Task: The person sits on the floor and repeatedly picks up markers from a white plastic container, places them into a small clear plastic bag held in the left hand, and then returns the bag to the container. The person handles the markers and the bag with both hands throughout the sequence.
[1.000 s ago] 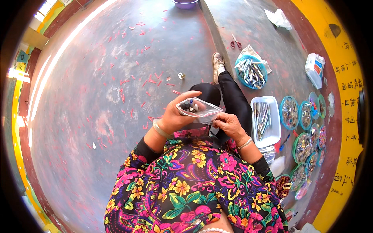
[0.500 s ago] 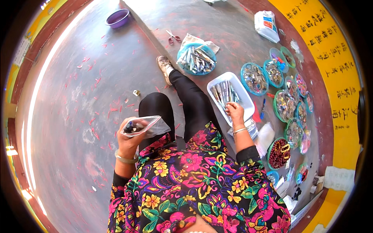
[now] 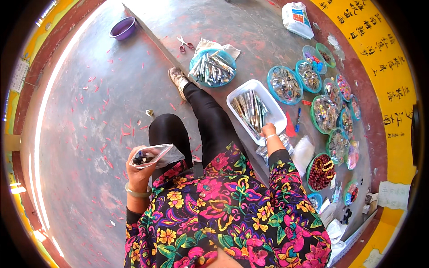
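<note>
My left hand [image 3: 138,172] is closed round a clear plastic bag [image 3: 167,154], held by my bent knee. Several dark-ended, pen-like sticks [image 3: 142,157] show at the bag's opening. My right hand [image 3: 269,130] is at the near right end of a white plastic tub [image 3: 279,117], fingers curled down over it. Inside the tub lies a bundle of slim pens [image 3: 251,107] in silver, brown and bluish tones. What the right fingers grip, if anything, is hidden.
Beyond the tub, a blue basket [image 3: 213,85] holds more pen-like sticks, with scissors [image 3: 184,43] beside it. Several baskets of small goods [image 3: 286,85] fill the right side. A blue pen [image 3: 297,119] and a white packet [image 3: 304,152] lie near my right arm. A purple basin [image 3: 122,28] stands far left.
My right hand has shifted toward the tub's near right edge, and its fingers look more curled. My left hand still holds the bag. The whole view has swung slightly.
</note>
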A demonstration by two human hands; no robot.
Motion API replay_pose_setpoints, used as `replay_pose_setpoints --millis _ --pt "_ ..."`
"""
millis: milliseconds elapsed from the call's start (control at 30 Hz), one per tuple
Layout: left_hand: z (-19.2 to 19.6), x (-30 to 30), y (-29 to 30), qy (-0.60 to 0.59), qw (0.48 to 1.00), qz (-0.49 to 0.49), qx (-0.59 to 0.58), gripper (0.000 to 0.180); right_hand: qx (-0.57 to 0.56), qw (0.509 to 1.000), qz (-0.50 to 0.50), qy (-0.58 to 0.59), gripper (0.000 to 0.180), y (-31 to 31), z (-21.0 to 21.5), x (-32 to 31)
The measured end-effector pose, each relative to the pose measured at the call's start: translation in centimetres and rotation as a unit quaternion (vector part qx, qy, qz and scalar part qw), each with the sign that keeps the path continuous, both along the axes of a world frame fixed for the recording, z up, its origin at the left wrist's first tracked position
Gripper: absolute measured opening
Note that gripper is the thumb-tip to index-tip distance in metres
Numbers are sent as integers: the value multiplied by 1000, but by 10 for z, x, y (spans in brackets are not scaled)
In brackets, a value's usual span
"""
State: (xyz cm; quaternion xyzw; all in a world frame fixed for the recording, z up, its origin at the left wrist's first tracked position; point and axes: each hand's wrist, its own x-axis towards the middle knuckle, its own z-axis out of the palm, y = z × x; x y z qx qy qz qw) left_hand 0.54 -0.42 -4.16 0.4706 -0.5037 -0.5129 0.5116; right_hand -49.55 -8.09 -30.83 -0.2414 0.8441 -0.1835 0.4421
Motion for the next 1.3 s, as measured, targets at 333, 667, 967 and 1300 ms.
replay_pose_setpoints --millis 333,667,967,1300 --pt "6 -5 1 -33 999 15 5 31 105 985 118 74 15 -6 -15 -6" --pt "2 -5 4 -2 1000 8 7 30 -177 948 -34 -263 10 43 86 27" --pt "-3 11 2 54 995 -64 -62 35 -358 907 102 -197 16 34 179 89" --pt "-1 20 8 107 989 -79 -66 45 -514 761 300 -258 50 32 364 249"
